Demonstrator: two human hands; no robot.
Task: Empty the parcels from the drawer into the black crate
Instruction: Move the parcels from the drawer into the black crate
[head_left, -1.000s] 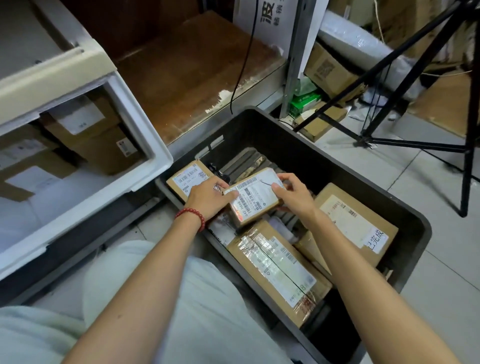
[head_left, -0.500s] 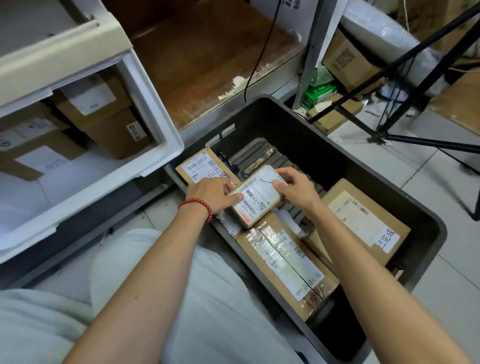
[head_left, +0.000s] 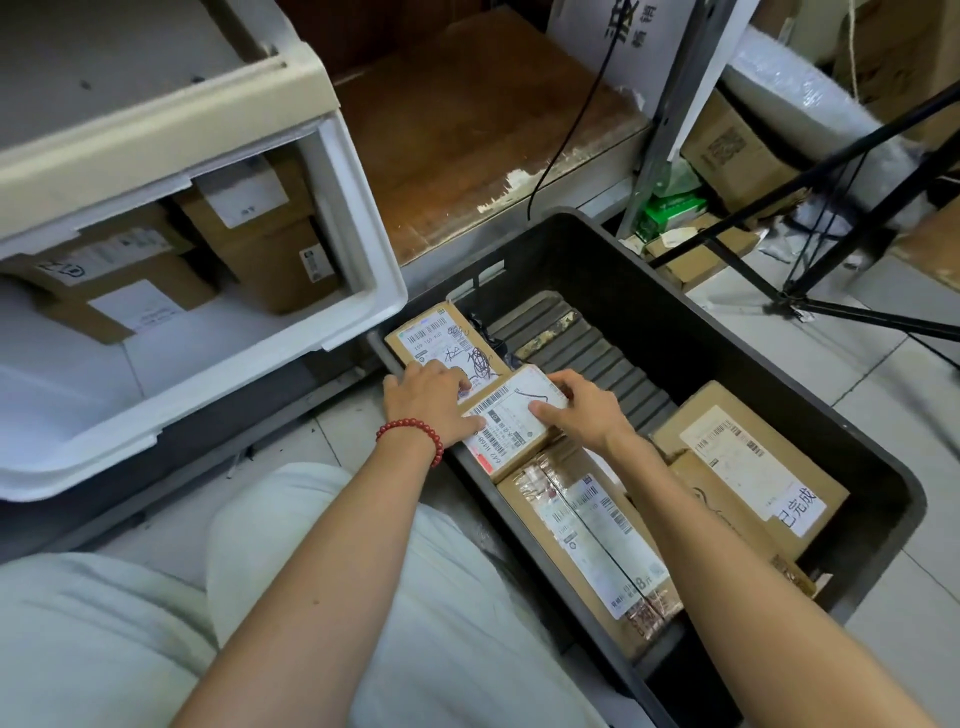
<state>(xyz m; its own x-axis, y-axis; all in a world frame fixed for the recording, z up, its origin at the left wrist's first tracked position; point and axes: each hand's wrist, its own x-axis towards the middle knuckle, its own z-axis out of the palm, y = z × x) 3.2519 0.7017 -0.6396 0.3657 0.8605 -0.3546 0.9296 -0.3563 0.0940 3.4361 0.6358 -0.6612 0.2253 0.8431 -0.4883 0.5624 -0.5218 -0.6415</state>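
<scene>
Head view is showing both hands gripping a small labelled parcel (head_left: 511, 421): left hand (head_left: 431, 402) clasping its near edge, right hand (head_left: 584, 410) pinching its far side, inside the black crate (head_left: 727, 322), beside the open drawer (head_left: 358, 228).

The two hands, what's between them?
In the head view, a small labelled parcel sits between the left hand and right hand, inside the black crate.
</scene>
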